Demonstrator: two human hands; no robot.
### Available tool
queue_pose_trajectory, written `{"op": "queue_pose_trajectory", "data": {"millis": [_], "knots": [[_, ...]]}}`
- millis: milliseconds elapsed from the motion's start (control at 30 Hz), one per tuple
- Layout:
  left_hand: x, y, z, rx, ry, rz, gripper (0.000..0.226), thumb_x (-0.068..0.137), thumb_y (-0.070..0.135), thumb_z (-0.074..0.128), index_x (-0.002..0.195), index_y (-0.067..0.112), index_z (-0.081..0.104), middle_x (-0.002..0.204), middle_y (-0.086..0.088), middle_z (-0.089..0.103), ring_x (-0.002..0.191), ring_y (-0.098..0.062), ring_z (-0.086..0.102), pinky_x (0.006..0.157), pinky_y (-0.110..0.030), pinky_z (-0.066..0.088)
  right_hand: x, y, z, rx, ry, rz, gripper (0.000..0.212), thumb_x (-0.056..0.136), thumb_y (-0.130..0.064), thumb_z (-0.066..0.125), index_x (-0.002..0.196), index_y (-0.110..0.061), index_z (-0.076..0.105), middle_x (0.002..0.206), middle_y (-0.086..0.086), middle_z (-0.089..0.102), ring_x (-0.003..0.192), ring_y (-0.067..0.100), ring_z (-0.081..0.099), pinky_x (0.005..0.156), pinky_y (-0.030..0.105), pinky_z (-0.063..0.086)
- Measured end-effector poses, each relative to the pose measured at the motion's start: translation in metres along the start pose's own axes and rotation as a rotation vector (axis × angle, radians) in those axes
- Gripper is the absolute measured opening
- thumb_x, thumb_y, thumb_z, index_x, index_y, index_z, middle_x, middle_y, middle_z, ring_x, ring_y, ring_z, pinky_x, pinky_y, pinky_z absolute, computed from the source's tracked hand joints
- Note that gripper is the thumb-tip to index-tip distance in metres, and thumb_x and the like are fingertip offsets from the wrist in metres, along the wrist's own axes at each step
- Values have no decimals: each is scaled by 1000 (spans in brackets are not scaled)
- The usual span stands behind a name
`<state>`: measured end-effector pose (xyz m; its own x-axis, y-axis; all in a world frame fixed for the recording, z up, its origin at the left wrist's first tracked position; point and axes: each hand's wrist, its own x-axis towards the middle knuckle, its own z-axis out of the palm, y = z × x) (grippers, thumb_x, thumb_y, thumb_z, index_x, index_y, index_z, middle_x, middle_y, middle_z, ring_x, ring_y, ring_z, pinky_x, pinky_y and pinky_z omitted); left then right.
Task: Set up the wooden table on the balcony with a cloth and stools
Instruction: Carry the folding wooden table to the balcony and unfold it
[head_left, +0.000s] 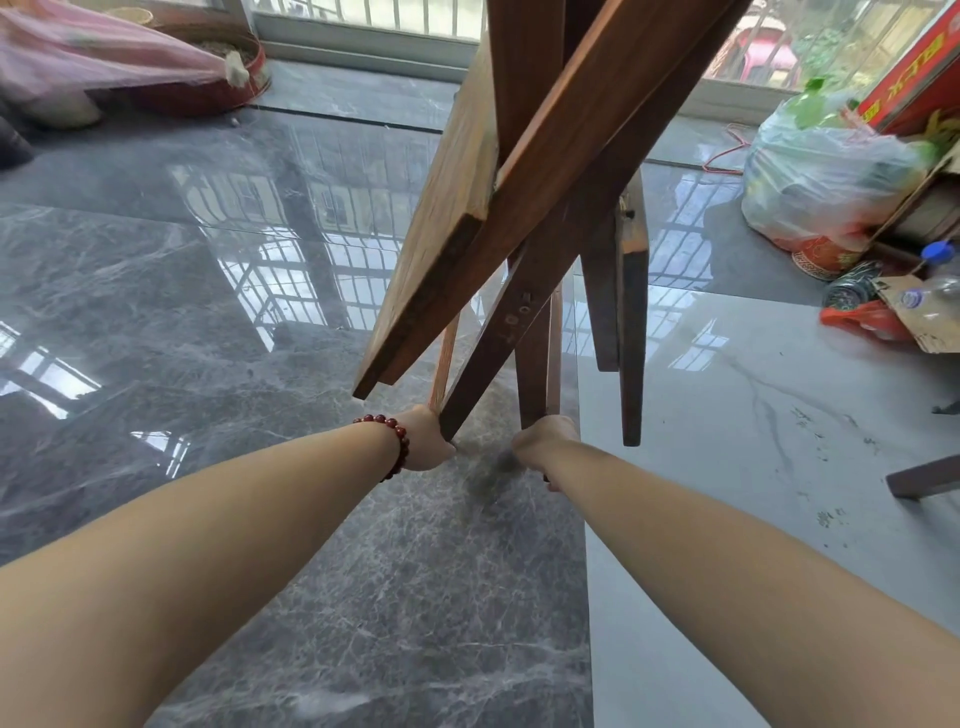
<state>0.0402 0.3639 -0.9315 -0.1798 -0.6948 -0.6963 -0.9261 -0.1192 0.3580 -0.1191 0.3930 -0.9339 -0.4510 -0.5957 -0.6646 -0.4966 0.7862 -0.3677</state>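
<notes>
The job looks to be at an early stage. The wooden table (545, 156) is folded, its top panels and legs crossing in a tilted bundle that leans up and away over the glossy grey floor (234, 364), near the barred windows. The left hand (428, 441), with a red bead bracelet at the wrist, is clenched round the foot of one leg. The right hand (545, 441) grasps the foot of the leg beside it, though its fingers are mostly hidden. The legs remain to be spread and the top levelled. No cloth lies on the table. Pink fabric (78, 47) sits far left, and I cannot tell if it is the cloth meant. A dark wooden leg (922, 480) at the right edge may belong to a stool.
</notes>
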Motion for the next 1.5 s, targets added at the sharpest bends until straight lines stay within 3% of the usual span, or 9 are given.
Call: {"op": "queue_pose_trajectory", "data": {"millis": [200, 500, 633, 800, 967, 1033, 1133, 1367, 1500], "knots": [[-3, 10, -1, -107, 130, -12, 45, 87, 27, 62, 125, 7, 49, 110, -9, 59, 91, -20, 61, 66, -25, 50, -18, -13, -1, -10, 69, -35, 75, 84, -29, 62, 142, 0, 25, 128, 16, 49, 104, 27, 59, 82, 31, 52], [-15, 30, 4, -148, 209, 20, 73, 84, 31, 64, 141, 7, 25, 139, -13, 34, 115, -29, 52, 94, -38, 50, -49, -28, -8, -127, 77, -99, 76, 88, -33, 59, 145, -1, 19, 142, 16, 39, 127, 33, 43, 105, 38, 40], [-20, 32, -1, -185, 229, 77, 62, 79, 36, 65, 129, 11, 39, 126, -13, 46, 104, -29, 57, 83, -39, 55, -53, -32, -10, -47, 54, -129, 76, 89, -36, 55, 144, 1, 18, 138, 17, 43, 124, 31, 48, 94, 35, 43], [-31, 33, -11, -237, 285, 191, 51, 76, 45, 63, 117, 21, 45, 110, -5, 50, 83, -20, 61, 47, -25, 49, -58, -35, -21, 114, 42, -156, 61, 89, -23, 56, 140, -4, 27, 136, 14, 44, 119, 28, 50, 82, 30, 43], [-43, 41, -20, -295, 345, 326, 47, 71, 50, 56, 109, 23, 50, 114, -4, 55, 87, -18, 61, 70, -34, 54, -82, -33, -40, 220, 0, -354, 44, 85, -12, 53, 127, -8, 42, 108, 10, 58, 85, 22, 59, 52, 20, 38], [-51, 48, -25, -336, 357, 373, 47, 74, 39, 57, 115, 20, 47, 123, -4, 49, 94, -21, 58, 78, -36, 51, -90, -36, -45, 259, -6, -395, 36, 85, -8, 47, 122, -6, 46, 81, 6, 52, 60, 15, 48, 36, 16, 29], [-62, 54, -32, -412, 363, 405, 47, 72, 34, 56, 116, 21, 47, 121, -7, 53, 96, -21, 59, 82, -39, 52, -98, -41, -50, 284, 14, -402, 30, 89, -8, 43, 118, -5, 47, 68, 1, 39, 52, 12, 40, 27, 13, 23], [-91, 55, -36, -453, 372, 464, 47, 91, 21, 52, 134, 22, 34, 132, -2, 48, 112, -19, 56, 91, -35, 48, -109, -42, -55, 322, 12, -476, 38, 89, -10, 43, 126, -7, 46, 69, -1, 41, 50, 10, 40, 26, 11, 21], [-102, 48, -40, -321, 370, 478, 53, 94, 19, 47, 142, 26, 27, 131, 1, 48, 105, -14, 56, 75, -21, 42, -111, -40, -47, 285, 18, -539, 53, 87, -7, 45, 137, -22, 35, 107, 4, 55, 67, 9, 52, 35, 10, 32]]}}
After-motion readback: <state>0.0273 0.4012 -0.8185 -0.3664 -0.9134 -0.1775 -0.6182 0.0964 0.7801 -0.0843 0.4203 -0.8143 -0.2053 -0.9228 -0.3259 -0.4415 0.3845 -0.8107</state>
